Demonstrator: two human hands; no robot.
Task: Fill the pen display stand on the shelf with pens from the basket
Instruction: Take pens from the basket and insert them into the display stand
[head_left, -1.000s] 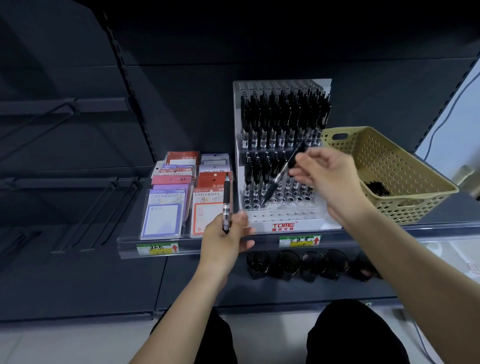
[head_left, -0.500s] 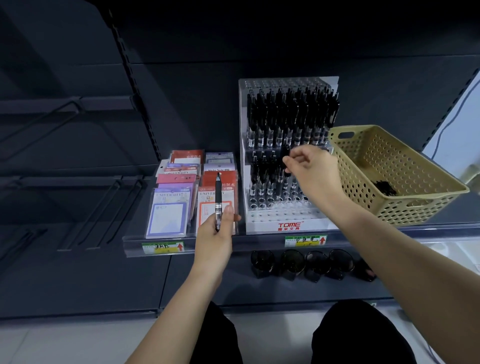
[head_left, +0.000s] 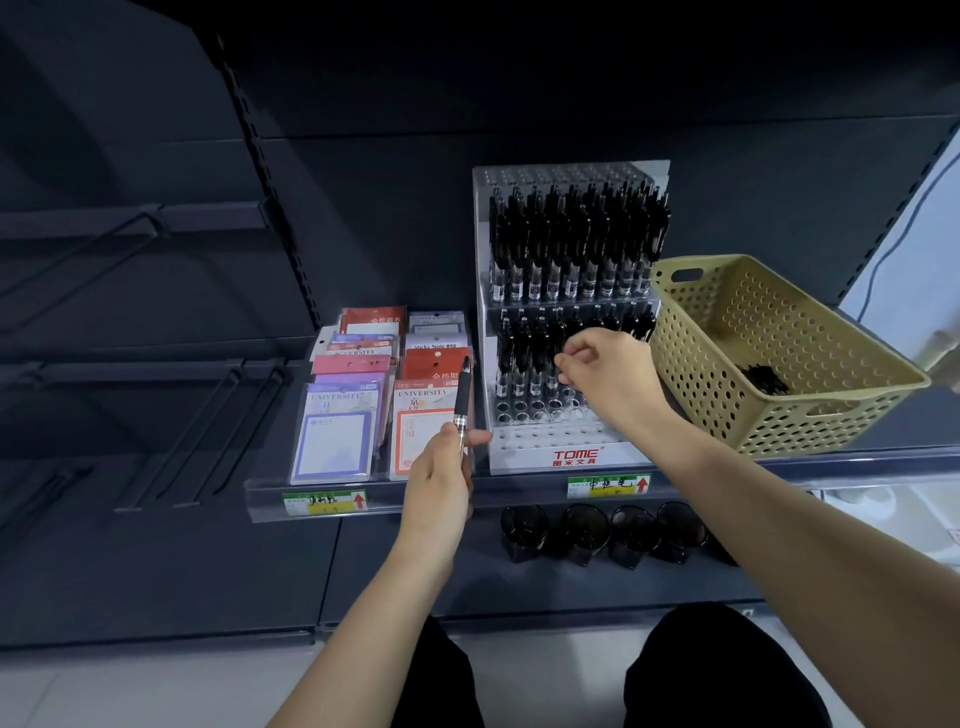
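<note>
The white pen display stand stands on the shelf. Its top tier is packed with black pens; the middle tier is partly filled and the front holes are bare. My right hand is at the middle tier, its fingertips pinched on a pen standing among the others, which is mostly hidden. In front of the sticky-note packs, my left hand grips one black pen upright. To the right of the stand sits the tan basket, with a few dark pens left in it.
Packs of sticky notes fill the shelf left of the stand. A clear price rail runs along the shelf's front edge. Black cups sit on the lower shelf. Bare dark hooks hang at the left.
My right hand brought a pen down from a slant over the stand and set it upright into the middle tier. My left hand with its pen stayed near the shelf edge.
</note>
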